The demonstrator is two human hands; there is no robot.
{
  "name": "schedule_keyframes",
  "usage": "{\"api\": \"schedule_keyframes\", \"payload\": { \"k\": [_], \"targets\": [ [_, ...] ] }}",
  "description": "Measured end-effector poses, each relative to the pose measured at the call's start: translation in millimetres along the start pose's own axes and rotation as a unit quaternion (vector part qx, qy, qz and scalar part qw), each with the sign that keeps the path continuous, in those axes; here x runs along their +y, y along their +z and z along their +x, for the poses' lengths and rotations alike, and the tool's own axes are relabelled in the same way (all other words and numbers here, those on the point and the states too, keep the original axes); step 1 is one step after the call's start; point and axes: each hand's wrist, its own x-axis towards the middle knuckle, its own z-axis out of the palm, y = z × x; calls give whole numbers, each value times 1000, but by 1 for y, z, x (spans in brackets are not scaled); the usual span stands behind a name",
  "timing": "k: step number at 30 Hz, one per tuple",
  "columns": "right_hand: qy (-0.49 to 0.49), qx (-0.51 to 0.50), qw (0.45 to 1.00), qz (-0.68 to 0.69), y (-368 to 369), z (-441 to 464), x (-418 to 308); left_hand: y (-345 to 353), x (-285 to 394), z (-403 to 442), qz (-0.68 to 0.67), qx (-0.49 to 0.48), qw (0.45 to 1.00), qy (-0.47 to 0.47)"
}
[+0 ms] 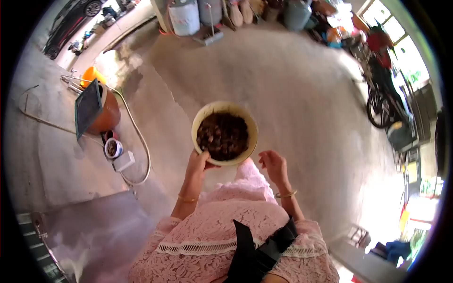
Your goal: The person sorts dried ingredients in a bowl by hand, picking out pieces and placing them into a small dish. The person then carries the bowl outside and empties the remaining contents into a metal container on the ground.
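A cream-coloured bowl (253, 134) is held out in front of my body. Inside it lies a dark brown mass of chunky pieces (222, 137), too unclear to name. My left hand (198, 162) grips the bowl at its lower left edge, thumb over the rim and fingers underneath. Just right of the bowl, apart from it, is my right hand (274, 165), its fingers loosely bent and somewhat apart, with nothing visible in them.
To the left stand a brown clay jar (109, 113) with a dark framed panel (88, 108) against it, an orange bucket (92, 75), a small white tub (113, 148) and a looping hose (137, 127). A broom-like tool (210, 35) lies ahead; a bicycle (380, 104) stands at right.
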Motion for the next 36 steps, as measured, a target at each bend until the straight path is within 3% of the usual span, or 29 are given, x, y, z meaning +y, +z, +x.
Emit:
{"api": "schedule_keyframes", "payload": {
  "k": [5,7,10,12,13,16,21,23,24,27,29,31,33,34,36],
  "targets": [
    [-41,-105,993,-15,32,159,-58,-27,47,84,-71,76,994,-34],
    [-94,-172,981,-3,51,226,-81,-32,69,105,-152,111,980,63],
    [-125,-252,959,-40,90,319,-107,-80,73,151,-136,146,977,73],
    [-154,-291,941,-78,121,377,-120,-85,97,184,-215,244,943,66],
    [-158,-295,939,-81,138,405,-124,-92,109,209,-221,248,941,64],
    [-143,-293,942,-84,186,489,-125,-111,152,291,-140,296,945,23],
    [-71,-295,947,-104,198,604,-159,-106,253,419,-126,279,952,6],
    [-59,-246,963,-93,185,657,-170,-98,297,467,-92,259,961,-17],
    [2,-232,970,-65,178,686,-174,-93,314,485,-62,227,972,-15],
    [14,-153,981,-120,169,789,-155,-99,339,566,-46,182,982,-37],
    [36,-137,984,-109,171,866,-142,-88,359,625,-53,215,974,-43],
    [-33,-107,982,-151,182,952,-130,-86,370,689,-75,180,980,-50],
    [-43,-99,981,-162,204,1031,-123,-90,382,748,-22,169,978,-118],
    [-56,-86,978,-183,214,1068,-119,-76,391,775,-28,213,968,-127],
    [25,-91,972,-216,236,1140,-110,-66,394,827,-61,270,952,-135]
  ]
}}
